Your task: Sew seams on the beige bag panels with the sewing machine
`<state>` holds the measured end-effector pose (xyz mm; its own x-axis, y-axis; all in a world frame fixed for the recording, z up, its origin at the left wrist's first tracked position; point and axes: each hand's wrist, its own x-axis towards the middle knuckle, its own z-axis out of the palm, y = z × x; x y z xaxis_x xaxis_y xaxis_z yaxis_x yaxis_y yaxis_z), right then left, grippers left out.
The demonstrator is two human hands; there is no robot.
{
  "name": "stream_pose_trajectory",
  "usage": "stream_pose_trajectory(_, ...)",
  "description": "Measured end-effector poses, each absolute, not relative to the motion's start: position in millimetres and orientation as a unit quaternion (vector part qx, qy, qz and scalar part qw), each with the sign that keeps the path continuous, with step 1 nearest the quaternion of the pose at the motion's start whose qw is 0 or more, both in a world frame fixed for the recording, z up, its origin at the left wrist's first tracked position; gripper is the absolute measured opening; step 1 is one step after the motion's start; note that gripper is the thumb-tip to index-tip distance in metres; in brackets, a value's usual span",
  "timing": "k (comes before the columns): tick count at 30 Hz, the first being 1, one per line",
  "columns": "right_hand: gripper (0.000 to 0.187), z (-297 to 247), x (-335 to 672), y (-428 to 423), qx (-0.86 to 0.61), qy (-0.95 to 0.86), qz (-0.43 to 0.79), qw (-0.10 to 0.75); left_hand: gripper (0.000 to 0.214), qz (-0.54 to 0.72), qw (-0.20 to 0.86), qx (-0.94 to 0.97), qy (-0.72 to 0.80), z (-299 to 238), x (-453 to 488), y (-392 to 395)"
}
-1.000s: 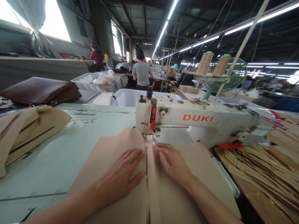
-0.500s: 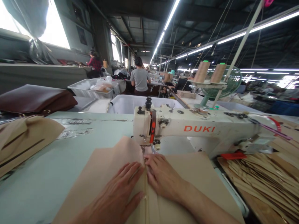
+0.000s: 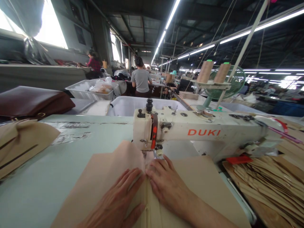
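left hand [image 3: 116,199] flat on beige panel [image 3: 92,177], fingers extended | right hand [image 3: 169,185] on center strip [image 3: 154,210] near presser foot [image 3: 144,154], can't tell if pinching

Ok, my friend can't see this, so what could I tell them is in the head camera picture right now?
A person's left hand and right hand rest on beige material in front of a white sewing machine marked DUKI. A pile of beige strips lies to the right, and beyond the machine, a person in a grey top faces away.

Workshop: sewing machine [image 3: 180,126], thread cones [image 3: 205,72]
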<state>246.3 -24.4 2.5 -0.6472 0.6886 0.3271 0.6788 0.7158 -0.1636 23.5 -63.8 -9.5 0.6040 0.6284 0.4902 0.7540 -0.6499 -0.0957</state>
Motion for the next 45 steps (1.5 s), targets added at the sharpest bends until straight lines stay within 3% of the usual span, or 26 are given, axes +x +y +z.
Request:
stream_pose_trajectory(10,0.014,9,238,-18,-0.368,-0.916,-0.030,0.159,0.064,-0.216,0.121,-0.883,-0.397,-12,21,-68)
stream_pose_trajectory(20,0.035,-12,248,-12,-0.370,-0.908,0.028,0.195,0.067,-0.220,0.104,-0.885,-0.397,-13,23,-62)
stream_pose_trajectory(45,0.044,-20,254,6,-0.369,-0.908,0.033,0.194,0.084,-0.232,0.110,-0.891,-0.374,-11,20,-37)
